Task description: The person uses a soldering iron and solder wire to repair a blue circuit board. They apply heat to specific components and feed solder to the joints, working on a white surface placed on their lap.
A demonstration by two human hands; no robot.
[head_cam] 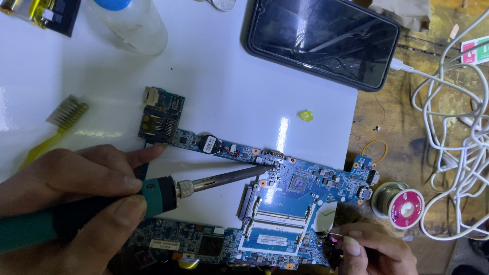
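Observation:
A blue laptop circuit board point(300, 196) lies on a white mat point(234, 86). My left hand point(71, 198) grips a green-handled soldering iron point(158, 196); its metal tip reaches right and touches the board near the upper edge, left of a small square chip point(298, 182). My right hand point(374, 249) rests at the board's lower right corner and pinches a thin wire or tweezers, too small to tell which.
A black phone point(321, 38) lies at the top with a white cable point(458, 132) coiled on the wooden bench at right. A solder spool point(400, 203) stands beside the board. A yellow brush point(56, 127) and a clear bottle point(132, 23) are at upper left.

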